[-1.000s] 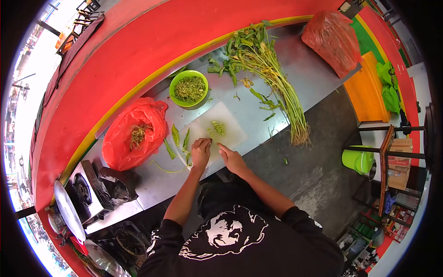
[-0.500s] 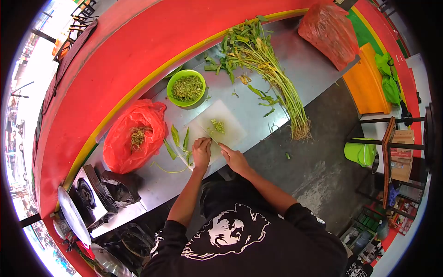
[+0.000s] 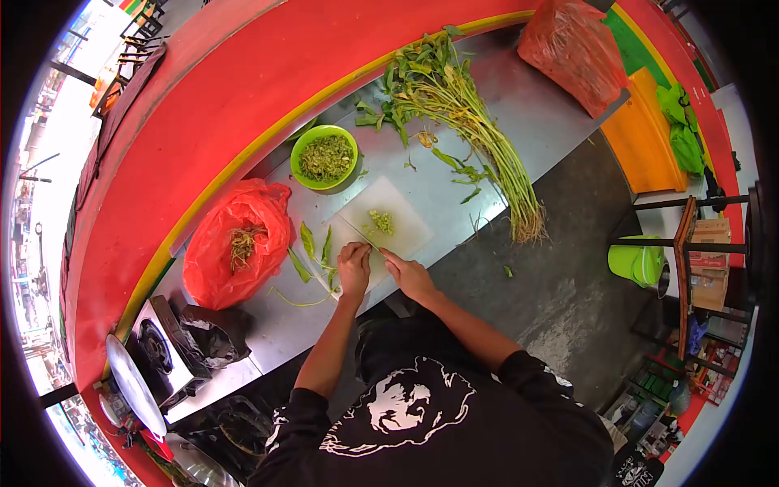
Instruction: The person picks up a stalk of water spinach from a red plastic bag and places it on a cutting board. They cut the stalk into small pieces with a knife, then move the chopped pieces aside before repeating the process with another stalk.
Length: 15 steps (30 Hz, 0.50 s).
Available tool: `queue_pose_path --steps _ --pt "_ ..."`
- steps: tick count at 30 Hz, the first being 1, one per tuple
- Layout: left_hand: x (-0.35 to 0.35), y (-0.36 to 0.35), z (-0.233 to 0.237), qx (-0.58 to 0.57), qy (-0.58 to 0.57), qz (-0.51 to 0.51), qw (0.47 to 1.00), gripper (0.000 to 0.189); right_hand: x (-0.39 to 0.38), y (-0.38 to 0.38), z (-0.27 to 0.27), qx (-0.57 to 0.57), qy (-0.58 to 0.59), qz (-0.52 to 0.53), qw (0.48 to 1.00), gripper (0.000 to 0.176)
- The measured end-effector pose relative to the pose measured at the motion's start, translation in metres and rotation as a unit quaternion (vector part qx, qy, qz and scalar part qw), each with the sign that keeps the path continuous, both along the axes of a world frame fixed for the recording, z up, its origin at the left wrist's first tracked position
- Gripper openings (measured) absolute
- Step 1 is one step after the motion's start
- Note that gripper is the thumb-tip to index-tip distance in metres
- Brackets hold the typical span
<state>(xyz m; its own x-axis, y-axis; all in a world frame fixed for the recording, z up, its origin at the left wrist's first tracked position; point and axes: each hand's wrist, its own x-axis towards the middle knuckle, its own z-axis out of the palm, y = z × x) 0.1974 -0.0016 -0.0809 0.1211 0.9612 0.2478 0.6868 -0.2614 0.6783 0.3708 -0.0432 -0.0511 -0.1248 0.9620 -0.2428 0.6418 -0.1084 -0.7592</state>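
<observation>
On the white cutting board [image 3: 412,233]: left hand [image 3: 355,260], fingers bunched over leafy stems [image 3: 328,246]; right hand [image 3: 408,274], fingers closed round the handle of a knife [image 3: 356,230]. Chopped stems [image 3: 381,221] lie beyond the blade. Green bowl [image 3: 323,187] of chopped greens stands past the board, red plastic bag [image 3: 209,268] to the left.

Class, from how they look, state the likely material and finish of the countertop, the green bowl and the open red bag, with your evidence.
Countertop: probably stainless steel, smooth and satiny; it is grey with soft, blurred reflections.
Bowl: likely glossy plastic, judging by its even lime colour and smooth rim.
Bag: thin plastic film, slightly shiny; it crumples in fine creases.
</observation>
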Motion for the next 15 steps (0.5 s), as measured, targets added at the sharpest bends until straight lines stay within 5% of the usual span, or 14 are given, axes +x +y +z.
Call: queue_pose_path --steps 7,15 --pt "0.001 0.004 -0.003 -0.008 -0.063 0.023 0.998 0.012 0.004 -0.003 0.013 -0.011 0.045 -0.017 0.999 0.037" --pt "0.005 -0.006 0.008 0.02 0.005 0.007 1.0 0.014 -0.007 0.005 -0.003 0.017 0.017 -0.025 0.999 0.039"
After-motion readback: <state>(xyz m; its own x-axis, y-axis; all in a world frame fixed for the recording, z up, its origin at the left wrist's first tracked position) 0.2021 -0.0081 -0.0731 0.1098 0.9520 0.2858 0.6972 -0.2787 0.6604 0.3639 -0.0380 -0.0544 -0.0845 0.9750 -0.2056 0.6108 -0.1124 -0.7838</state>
